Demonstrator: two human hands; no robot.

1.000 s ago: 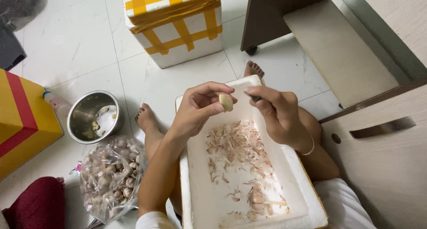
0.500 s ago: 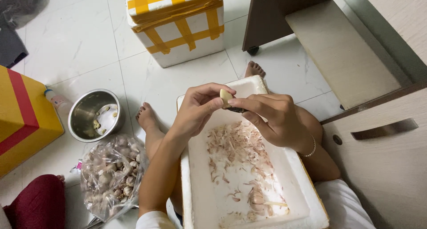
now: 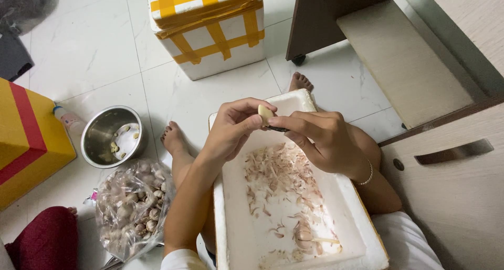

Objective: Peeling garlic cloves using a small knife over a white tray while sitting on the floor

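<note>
Right hand (image 3: pixel 323 141) now closed in against clove (image 3: pixel 265 113), dark blade pinched; left hand (image 3: pixel 233 128) still pinches clove over tray (image 3: pixel 223 238); peeling underway.

You've got your left hand (image 3: pixel 231 131) pinching a pale peeled garlic clove (image 3: pixel 264 113) while your right hand (image 3: pixel 320 139) presses a small dark blade (image 3: pixel 278 128) to it, both over the white foam tray (image 3: pixel 231 233) littered with papery garlic skins (image 3: pixel 278 175). A round steel bowl (image 3: pixel 100 139) and a clear plastic bag of garlic (image 3: pixel 131 207) sit on the white tile floor (image 3: pixel 89 55) to your left.
</note>
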